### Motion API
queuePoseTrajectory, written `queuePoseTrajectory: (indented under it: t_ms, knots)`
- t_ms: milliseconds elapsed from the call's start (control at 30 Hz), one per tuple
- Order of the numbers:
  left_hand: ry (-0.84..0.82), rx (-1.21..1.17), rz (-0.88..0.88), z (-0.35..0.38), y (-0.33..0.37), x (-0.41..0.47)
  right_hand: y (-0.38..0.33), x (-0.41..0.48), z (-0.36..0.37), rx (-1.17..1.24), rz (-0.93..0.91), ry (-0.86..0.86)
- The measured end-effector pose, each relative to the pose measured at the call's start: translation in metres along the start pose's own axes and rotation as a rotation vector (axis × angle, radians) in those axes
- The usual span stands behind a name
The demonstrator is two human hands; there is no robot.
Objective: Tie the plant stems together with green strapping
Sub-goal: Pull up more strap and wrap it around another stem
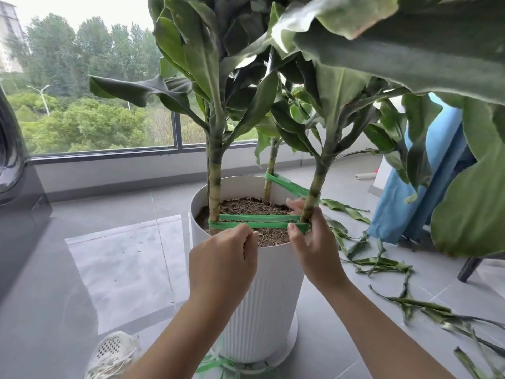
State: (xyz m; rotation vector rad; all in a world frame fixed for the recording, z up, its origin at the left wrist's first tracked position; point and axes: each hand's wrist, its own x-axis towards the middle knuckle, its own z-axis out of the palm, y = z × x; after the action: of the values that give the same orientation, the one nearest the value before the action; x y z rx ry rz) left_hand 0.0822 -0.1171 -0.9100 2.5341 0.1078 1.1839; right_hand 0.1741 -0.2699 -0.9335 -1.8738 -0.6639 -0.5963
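Observation:
A tall white ribbed pot (270, 283) holds three plant stems: a left stem (214, 187), a back stem (270, 173) and a right stem (314, 190). Green strapping (257, 218) runs in bands between the left and right stems just above the soil, and on from the right stem to the back stem. My left hand (222, 265) pinches the strapping near the front rim. My right hand (314, 242) grips the strapping where it wraps the base of the right stem. More strapping (216, 365) trails on the floor by the pot's base.
Cut leaves (382, 265) lie scattered on the grey tile floor to the right. A blue cloth (426, 187) hangs over a chair at the right. A white shoe (114, 351) sits at the lower left. A dark appliance (19, 203) stands left, a window behind.

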Motion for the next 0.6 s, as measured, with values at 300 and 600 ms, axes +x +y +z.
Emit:
queuePoseTrajectory:
  t_ms: [300,600]
  knots:
    - [-0.117,-0.078,0.006,-0.006,0.008,0.004,-0.030,-0.032,-0.011,-0.023,-0.063,0.197]
    - [-0.174,-0.345,-0.036,-0.006,0.003,0.012,-0.051,-0.030,-0.015,0.573,0.576,-0.268]
